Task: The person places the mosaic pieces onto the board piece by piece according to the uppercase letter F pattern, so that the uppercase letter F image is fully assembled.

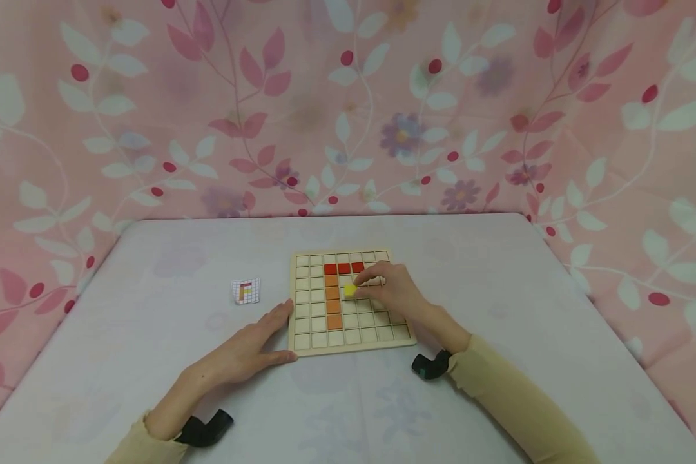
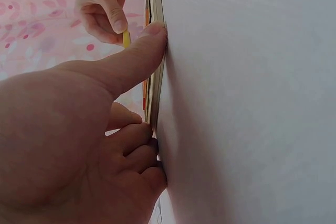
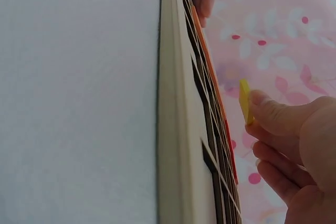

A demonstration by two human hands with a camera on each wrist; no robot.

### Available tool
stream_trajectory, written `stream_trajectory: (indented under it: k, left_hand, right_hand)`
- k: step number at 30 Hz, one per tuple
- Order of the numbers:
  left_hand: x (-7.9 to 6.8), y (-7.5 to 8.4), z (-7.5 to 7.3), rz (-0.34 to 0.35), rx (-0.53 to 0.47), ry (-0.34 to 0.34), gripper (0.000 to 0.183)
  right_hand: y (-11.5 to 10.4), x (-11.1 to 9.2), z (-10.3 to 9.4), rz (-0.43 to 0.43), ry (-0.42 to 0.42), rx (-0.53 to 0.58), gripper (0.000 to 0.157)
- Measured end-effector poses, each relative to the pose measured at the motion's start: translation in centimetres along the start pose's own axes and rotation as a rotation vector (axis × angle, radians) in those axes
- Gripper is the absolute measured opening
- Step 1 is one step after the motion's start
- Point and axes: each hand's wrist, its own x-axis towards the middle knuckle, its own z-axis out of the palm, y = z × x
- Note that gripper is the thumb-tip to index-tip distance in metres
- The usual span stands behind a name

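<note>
A square wooden grid board lies on the table. Three red tiles form a row near its far side, and several orange tiles run down a column from the left red one. Between thumb and fingertips my right hand pinches a yellow tile; the right wrist view shows this yellow tile held above the board's surface. At the board's near left corner rests the thumb of my left hand, while its extended fingers touch the left edge.
A small paper card printed with a coloured grid pattern lies left of the board. White cloth covers the table. Behind it hangs a pink floral curtain. Black wrist devices sit at both sleeves.
</note>
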Motion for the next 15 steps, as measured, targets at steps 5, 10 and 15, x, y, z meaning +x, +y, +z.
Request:
stream_trajectory:
  k: [5, 10, 15]
  left_hand:
    - [0.1, 0.0, 0.0, -0.003, 0.002, -0.001, 0.097]
    - [0.0, 0.0, 0.1, -0.011, 0.003, -0.002, 0.098]
    - [0.0, 0.0, 0.0, -0.008, 0.001, -0.002, 0.098]
  right_hand:
    - [0.5, -0.2, 0.7, -0.020, 0.004, -0.017, 0.016]
    - [0.9, -0.3, 1.2, -0.054, 0.011, -0.047, 0.019]
    - [0.8, -0.4, 1.4, -0.068, 0.023, -0.104, 0.020]
